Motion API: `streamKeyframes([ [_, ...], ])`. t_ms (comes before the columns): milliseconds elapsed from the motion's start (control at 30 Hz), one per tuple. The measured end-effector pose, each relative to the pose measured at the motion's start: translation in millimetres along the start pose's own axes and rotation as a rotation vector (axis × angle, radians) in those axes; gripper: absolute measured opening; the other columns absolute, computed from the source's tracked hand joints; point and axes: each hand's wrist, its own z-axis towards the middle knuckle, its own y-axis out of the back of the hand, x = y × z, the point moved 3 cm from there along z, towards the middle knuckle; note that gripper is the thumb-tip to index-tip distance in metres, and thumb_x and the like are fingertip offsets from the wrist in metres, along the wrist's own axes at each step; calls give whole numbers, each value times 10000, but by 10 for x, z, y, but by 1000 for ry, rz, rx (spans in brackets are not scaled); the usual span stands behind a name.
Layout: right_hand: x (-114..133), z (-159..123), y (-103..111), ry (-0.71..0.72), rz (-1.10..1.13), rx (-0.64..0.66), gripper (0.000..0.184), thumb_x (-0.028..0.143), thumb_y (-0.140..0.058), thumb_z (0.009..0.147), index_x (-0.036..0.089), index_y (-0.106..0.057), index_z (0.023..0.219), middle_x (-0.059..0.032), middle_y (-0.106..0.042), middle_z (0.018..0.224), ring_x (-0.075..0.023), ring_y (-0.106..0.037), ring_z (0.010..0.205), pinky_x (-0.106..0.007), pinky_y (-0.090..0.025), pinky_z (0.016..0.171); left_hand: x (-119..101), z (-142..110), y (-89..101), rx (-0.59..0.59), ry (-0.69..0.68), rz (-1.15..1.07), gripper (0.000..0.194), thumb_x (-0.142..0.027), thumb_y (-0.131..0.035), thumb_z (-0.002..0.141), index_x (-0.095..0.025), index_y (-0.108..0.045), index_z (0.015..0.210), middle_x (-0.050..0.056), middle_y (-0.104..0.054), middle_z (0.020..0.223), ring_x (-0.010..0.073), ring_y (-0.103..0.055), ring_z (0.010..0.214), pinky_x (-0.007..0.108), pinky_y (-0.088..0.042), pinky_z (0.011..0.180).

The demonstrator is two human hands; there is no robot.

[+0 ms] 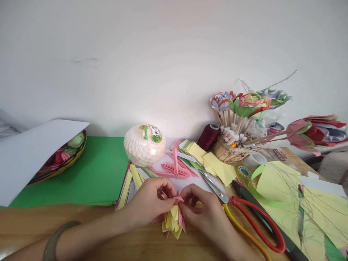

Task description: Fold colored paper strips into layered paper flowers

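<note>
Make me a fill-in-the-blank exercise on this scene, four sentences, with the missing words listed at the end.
1. The left hand and right hand hold a pink and ____ paper piece.
2. A bangle is worn on the ____ arm.
3. The handles of the scissors are yellow and ____.
4. The tab standing up from the coconut is coloured ____.

Missing words: yellow; left; red; green.

At near left, 1 thick, rounded grey-green bangle (54, 237) circles the bare left forearm (94, 232); 1 thin gold-coloured ring (162, 181) bands a left hand (149, 199) finger.
</note>
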Motion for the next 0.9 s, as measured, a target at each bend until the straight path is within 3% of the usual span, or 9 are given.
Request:
streamKeyframes([
  [267,79,-33,49,234,-212,-84,165,109,-512,748,183,-505,601,-3,-541,654,-122,-488,591,-209,-360,526,-7,-16,0,-28,-116,91,47,-147,-571,708,-161,-550,669,-42,-532,624,88,-494,577,198,-394,530],
  [433,100,-67,77,276,-315,-99,166,65,-508,713,187,-503,599,6,-522,628,-117,-473,549,-212,-346,500,-89,-34,40,-70,-288,248,111,-127,-594,684,-154,-556,583,-17,-532,642,105,-506,608,210,-388,541],
  [500,104,-70,96,317,-314,-93,168,73,-501,751,187,-540,634,-2,-543,647,-121,-494,562,-217,-365,511,-108,-24,57,19,-250,150,118,-213,-623,703,-151,-579,612,-4,-551,664,118,-531,624,221,-407,551],
  [567,114,-67,122,412,-313,-123,160,94,-500,804,191,-597,720,-18,-592,700,-134,-532,610,-230,-397,548,-119,-6,74,101,-184,-5,214,-306,-526,798,-149,-619,686,19,-592,699,129,-561,649,238,-434,584],
  [633,125,-65,151,533,-341,-194,146,105,-519,825,195,-631,802,-35,-635,749,-155,-562,674,-253,-424,597,-118,14,100,71,-119,-77,160,-289,-580,770,-178,-626,875,-9,-601,687,120,-565,634,234,-443,593],
  [700,135,-70,177,630,-386,-269,135,102,-546,819,197,-641,835,-45,-658,770,-175,-577,726,-277,-440,632,-127,17,89,84,-130,-29,143,-230,-639,723,-174,-643,855,0,-624,729,125,-577,676,236,-453,631],
  [800,154,-87,216,632,-434,-332,148,100,-562,810,204,-629,891,-58,-660,841,-193,-583,794,-303,-451,691,-177,-20,76,22,-318,121,38,-177,-638,727,-155,-656,702,20,-628,717,128,-578,676,236,-459,629],
  [900,195,-122,274,499,-366,-388,85,130,-540,816,197,-580,850,-54,-609,794,-184,-564,739,-289,-443,643,-257,-114,83,-114,-661,316,95,-97,-593,754,-164,-660,745,27,-621,719,120,-582,657,222,-466,601],
])
